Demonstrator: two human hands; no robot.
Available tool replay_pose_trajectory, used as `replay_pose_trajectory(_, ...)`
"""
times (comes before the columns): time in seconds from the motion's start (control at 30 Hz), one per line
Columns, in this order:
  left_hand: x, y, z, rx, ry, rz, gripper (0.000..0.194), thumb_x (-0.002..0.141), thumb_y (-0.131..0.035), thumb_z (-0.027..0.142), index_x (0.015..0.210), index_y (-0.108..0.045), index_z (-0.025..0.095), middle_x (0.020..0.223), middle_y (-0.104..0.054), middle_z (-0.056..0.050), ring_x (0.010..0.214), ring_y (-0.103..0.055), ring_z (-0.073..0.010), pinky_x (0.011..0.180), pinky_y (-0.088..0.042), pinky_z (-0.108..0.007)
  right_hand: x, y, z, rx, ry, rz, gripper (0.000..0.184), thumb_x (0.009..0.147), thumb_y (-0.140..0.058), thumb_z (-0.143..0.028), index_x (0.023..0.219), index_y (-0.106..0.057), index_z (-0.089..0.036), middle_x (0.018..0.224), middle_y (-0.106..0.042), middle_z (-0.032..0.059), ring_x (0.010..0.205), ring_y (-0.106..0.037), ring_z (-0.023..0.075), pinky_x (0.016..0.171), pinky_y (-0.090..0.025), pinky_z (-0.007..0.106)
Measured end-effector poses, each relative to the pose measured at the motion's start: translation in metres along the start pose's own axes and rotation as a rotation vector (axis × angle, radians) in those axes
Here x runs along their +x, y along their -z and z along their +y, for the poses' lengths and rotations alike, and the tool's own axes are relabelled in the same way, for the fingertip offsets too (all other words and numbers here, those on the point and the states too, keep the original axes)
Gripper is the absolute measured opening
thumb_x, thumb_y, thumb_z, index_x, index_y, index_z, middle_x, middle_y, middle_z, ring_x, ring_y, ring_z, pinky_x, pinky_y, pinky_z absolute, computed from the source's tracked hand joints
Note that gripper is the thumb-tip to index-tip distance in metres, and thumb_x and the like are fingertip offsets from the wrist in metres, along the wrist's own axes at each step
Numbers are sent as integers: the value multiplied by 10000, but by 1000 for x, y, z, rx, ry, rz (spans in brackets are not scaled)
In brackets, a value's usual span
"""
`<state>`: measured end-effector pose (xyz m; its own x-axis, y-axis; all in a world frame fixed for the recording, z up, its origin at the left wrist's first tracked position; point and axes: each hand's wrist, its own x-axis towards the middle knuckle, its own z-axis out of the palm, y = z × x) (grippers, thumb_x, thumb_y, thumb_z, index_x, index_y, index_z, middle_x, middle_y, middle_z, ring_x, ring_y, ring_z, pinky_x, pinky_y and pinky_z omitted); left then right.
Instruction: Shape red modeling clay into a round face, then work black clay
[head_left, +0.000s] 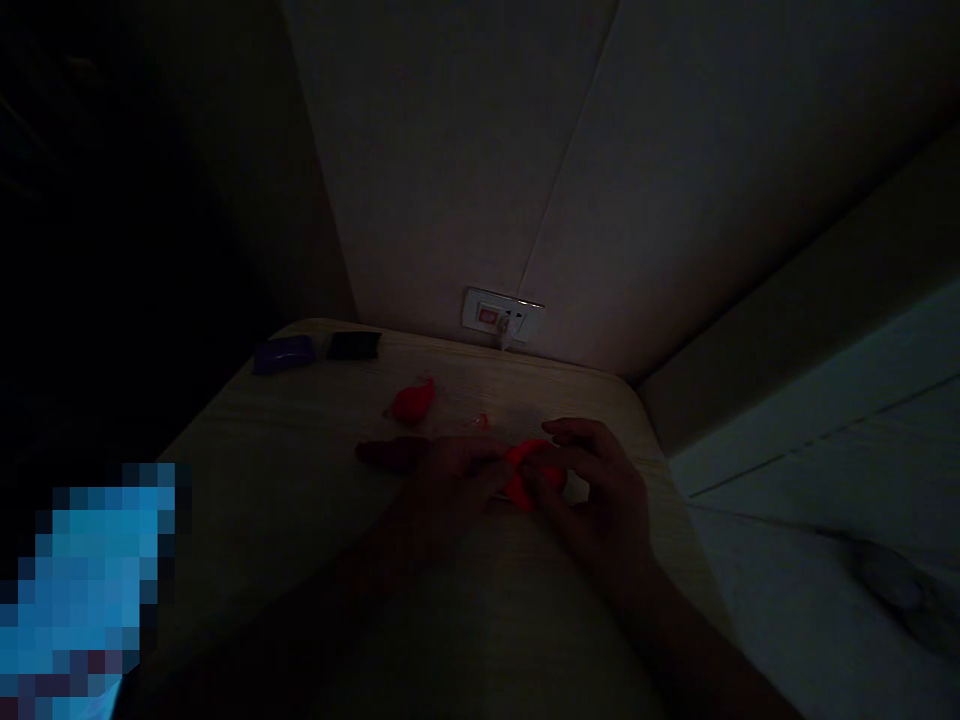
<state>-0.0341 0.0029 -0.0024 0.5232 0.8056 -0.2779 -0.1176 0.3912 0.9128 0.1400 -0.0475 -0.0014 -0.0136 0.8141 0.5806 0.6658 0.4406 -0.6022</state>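
Because the light is so poor, edges are hard to judge. Red lump (538,483) sits between the two hands, over the right half of the wooden table (480,620); whether it rests on the wood or is lifted, cannot tell.

Right hand (611,495): thumb and fingers curled, tips clamped on the lump from the right. Left hand (454,485): fingertips together at the lump's left edge; whether they truly pinch it, cannot tell.

Risks, as judged. If the lump is soft, as its uneven outline suggests, uneven pressure from the two sides could tear it or squash it lopsided. Should the left fingers have only light contact, a twist by the right could pull it free and drop it.

Dark red piece (390,455) lies just beside the left hand, partly behind it; a careless sideways move could knock or smear it. Small red scrap (482,421) lies beyond the fingers, easily lost or picked up on skin in this gloom. Second red lump (412,405) is farther off, towards the wall; purple packet (285,354) and black packet (355,346) near the far left corner, well apart from both hands, little threatened.
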Motion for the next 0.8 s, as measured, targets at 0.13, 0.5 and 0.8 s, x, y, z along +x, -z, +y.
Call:
replay_pose_trajectory(0.13,-2,-2,4,-4,11,27,167,813,-697,273,898,-789,163,891,-765,-60,861,-718,-222,790,-599,-343,0,0,-1,-8,-9,-1,139,861,-732,-162,972,-766,-238,1124,-645,91,1006,-657,244,828,-563,401)
replay_pose_trajectory(0.5,0,0,0,15,-7,-11,158,811,-678,274,871,-788,178,862,-750,-44,869,-717,-224,813,-602,-362,0,-1,-1,-6,-1,2,147,852,-705,-121,940,-760,-226,1121,-643,94,969,-654,229,795,-564,379)
replay_pose_trajectory(0.8,0,0,4,109,-43,-1,166,812,-660,278,844,-784,173,864,-761,-49,856,-712,-229,779,-581,-337,-1,1,0,-25,18,-15,157,841,-701,-125,941,-755,-234,1138,-647,97,961,-645,237,793,-571,400)
